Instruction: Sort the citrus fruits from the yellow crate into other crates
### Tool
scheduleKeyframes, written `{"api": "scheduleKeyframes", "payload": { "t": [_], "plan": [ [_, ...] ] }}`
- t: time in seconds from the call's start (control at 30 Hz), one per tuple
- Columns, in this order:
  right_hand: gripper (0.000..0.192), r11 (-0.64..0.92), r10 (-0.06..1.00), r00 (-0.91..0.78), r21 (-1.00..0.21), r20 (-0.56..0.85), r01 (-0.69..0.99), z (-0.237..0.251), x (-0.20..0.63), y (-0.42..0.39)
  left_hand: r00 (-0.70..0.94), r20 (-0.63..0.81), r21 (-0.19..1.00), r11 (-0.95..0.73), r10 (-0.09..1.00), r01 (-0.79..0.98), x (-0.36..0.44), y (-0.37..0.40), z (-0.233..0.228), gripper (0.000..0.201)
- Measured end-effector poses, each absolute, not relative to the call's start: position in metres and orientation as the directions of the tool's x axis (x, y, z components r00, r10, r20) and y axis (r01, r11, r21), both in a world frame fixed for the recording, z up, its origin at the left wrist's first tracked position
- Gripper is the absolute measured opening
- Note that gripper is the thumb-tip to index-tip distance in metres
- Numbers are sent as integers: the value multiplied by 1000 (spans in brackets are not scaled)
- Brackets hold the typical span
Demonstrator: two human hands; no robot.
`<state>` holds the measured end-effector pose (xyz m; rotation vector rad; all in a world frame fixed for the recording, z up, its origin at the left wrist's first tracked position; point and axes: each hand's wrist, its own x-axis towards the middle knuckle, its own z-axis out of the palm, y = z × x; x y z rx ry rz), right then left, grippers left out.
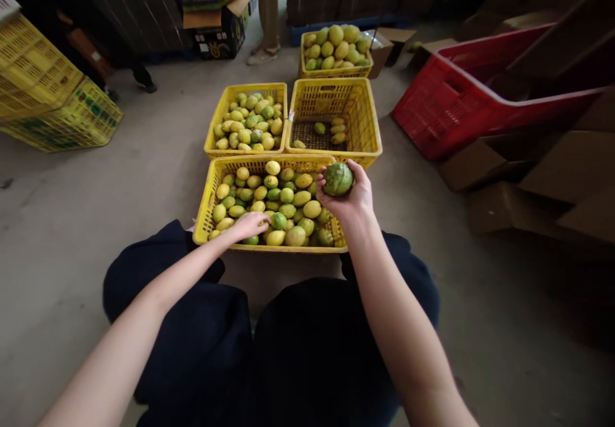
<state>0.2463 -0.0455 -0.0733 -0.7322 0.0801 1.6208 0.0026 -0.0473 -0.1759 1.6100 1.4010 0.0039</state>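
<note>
My right hand is raised over the right end of the near yellow crate, its fingers wrapped round a large, bumpy dark green lemon. That crate stands on the floor between my knees and holds many yellow and green lemons. My left hand reaches over its near rim, palm down, with the fingers stretched out on the fruit. Beside those fingertips lies a green lemon. Whatever is under the left palm is hidden.
Behind stand a crate full of lemons, a crate with several lemons on its bottom, and a heaped crate. A red crate and cardboard boxes lie right. Stacked yellow crates stand left. Other people's legs show behind.
</note>
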Motion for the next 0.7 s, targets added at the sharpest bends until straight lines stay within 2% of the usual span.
{"api": "scheduleKeyframes", "payload": {
  "t": [0.03, 0.1, 0.13, 0.2, 0.27, 0.33, 0.43, 0.5, 0.57, 0.63, 0.67, 0.7],
  "plan": [
    [20, -199, 871, 7, -364, -492, -910, -74, 250, -47, 371, -526, 625, 53, 765, 779, 22, -47, -180, 20],
    [19, -188, 864, 36, -388, -503, -902, -76, 256, -50, 426, -496, 494, -157, 756, 855, 62, -47, -187, 27],
    [19, -185, 856, 51, -397, -514, -899, -76, 259, -52, 419, -516, 438, -191, 747, 879, 81, -47, -191, 32],
    [20, -174, 842, 78, -407, -533, -897, -75, 266, -56, 373, -579, 337, -204, 725, 919, 113, -49, -198, 39],
    [21, -160, 828, 96, -396, -552, -904, -74, 272, -60, 320, -630, 271, -185, 708, 944, 133, -51, -203, 36],
    [22, -146, 820, 100, -376, -563, -915, -74, 277, -63, 285, -647, 242, -164, 707, 956, 141, -51, -207, 32],
    [22, -129, 822, 97, -350, -561, -928, -76, 280, -65, 250, -629, 238, -124, 736, 963, 134, -47, -206, 41],
    [21, -120, 816, 102, -339, -570, -933, -75, 278, -66, 229, -607, 322, -28, 761, 946, 123, -40, -196, 42],
    [20, -126, 798, 107, -338, -594, -933, -72, 273, -66, 220, -583, 497, 130, 782, 858, 110, -31, -178, 38],
    [19, -152, 779, 106, -349, -619, -925, -67, 265, -66, 236, -553, 705, 298, 799, 643, 95, -21, -152, 28],
    [19, -170, 772, 102, -359, -628, -918, -65, 260, -66, 256, -539, 801, 394, 803, 450, 87, -17, -137, 21],
    [19, -192, 766, 97, -370, -636, -909, -63, 255, -65, 283, -525, 848, 466, 803, 251, 80, -14, -121, 16]
  ]
}}
